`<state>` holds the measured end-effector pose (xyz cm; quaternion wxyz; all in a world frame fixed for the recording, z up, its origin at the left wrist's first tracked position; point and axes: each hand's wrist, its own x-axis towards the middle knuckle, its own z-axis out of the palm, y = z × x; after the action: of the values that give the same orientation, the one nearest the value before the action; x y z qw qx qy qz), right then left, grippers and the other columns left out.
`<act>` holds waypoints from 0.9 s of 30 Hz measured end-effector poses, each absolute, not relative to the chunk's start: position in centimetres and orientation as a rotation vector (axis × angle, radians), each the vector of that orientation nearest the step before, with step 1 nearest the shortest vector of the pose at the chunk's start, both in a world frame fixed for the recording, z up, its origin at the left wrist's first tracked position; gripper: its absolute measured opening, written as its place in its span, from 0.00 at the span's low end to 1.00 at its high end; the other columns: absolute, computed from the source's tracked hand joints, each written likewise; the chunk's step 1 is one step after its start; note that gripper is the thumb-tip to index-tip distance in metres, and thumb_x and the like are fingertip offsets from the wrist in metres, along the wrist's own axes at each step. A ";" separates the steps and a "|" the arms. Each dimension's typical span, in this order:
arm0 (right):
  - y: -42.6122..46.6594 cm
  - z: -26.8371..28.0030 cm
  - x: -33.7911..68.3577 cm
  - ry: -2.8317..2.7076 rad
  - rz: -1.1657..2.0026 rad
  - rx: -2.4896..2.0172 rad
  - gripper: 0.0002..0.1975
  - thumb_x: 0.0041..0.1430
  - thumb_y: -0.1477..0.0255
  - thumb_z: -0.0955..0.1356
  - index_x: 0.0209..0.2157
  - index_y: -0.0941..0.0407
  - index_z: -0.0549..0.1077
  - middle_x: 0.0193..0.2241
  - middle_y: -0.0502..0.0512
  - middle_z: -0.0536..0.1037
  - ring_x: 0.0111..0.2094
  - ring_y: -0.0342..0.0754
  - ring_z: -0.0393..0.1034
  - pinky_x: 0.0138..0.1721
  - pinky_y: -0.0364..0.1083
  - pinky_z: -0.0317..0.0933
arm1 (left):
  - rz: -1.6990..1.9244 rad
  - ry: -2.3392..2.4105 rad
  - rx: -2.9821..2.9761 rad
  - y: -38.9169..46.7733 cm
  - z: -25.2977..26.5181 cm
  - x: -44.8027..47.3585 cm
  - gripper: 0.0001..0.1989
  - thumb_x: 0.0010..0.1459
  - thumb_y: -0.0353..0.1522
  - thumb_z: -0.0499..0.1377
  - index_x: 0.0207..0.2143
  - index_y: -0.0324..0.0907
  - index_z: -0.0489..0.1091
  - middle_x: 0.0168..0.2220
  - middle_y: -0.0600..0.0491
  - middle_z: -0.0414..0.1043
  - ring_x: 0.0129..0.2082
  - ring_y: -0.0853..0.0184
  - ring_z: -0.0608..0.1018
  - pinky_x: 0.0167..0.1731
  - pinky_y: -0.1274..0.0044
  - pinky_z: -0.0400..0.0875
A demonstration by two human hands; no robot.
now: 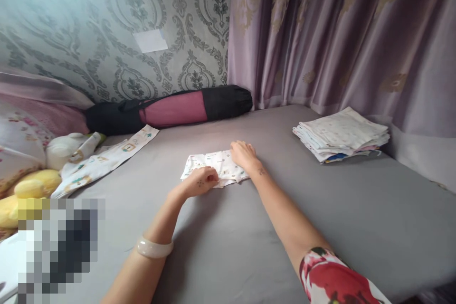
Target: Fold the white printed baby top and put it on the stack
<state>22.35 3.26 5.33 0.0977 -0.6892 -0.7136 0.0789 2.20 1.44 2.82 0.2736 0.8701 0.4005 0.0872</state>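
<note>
A small white folded cloth [221, 161] with a scattered print lies flat on the grey bed sheet, in the middle of the view. My left hand [203, 180] is at its near edge, the fingers curled in and closed on the fabric. Over the cloth's right end bends my right hand [245, 156], with the fingers together and gripping the edge there; the fingertips are partly hidden. A pale bangle [155, 248] circles my left forearm.
To the right stands a stack of folded cloths [344, 128]. Another printed cloth [107, 164] lies at left beside a yellow plush toy [30, 194]. A black and maroon long bag [174, 108] rests against the wall. Purple curtains [302, 33] hang behind. The lower left is pixelated.
</note>
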 end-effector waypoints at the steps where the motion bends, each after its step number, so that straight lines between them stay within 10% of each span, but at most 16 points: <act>1: 3.2 4.8 21.7 -2.127 0.180 -1.987 0.16 0.67 0.74 0.59 0.50 0.58 0.73 0.52 0.63 0.76 0.56 0.54 0.67 0.54 0.49 0.57 | 0.210 1.065 2.301 1.7 3.0 2.2 0.09 0.57 0.35 0.55 0.30 0.42 0.73 0.29 0.54 0.72 0.29 0.68 0.72 0.31 0.77 0.64; 6: 2.7 2.0 18.4 -2.206 0.146 -1.739 0.22 0.70 0.70 0.56 0.59 0.63 0.66 0.63 0.65 0.65 0.67 0.55 0.51 0.66 0.55 0.42 | 0.354 1.043 2.042 3.5 3.4 2.0 0.17 0.58 0.44 0.54 0.31 0.40 0.72 0.27 0.54 0.74 0.30 0.66 0.74 0.31 0.77 0.68; 12: 2.0 0.1 17.5 -2.202 0.224 -1.682 0.28 0.70 0.68 0.53 0.65 0.68 0.57 0.68 0.66 0.55 0.70 0.56 0.42 0.68 0.58 0.32 | 0.733 1.587 2.145 5.3 0.5 2.4 0.15 0.58 0.31 0.51 0.46 0.42 0.71 0.46 0.46 0.76 0.48 0.59 0.76 0.50 0.67 0.68; 27: 2.1 -0.9 18.6 -2.220 0.269 -1.793 0.30 0.69 0.66 0.52 0.67 0.64 0.54 0.68 0.62 0.54 0.70 0.53 0.42 0.68 0.57 0.33 | 0.309 1.758 2.467 3.7 -2.5 4.7 0.26 0.69 0.37 0.39 0.65 0.39 0.57 0.68 0.42 0.55 0.69 0.55 0.55 0.65 0.55 0.46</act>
<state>18.63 2.13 -0.94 0.1371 -0.6197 -0.7672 0.0930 4.73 3.74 -2.45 0.0483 0.8093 0.5765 0.1014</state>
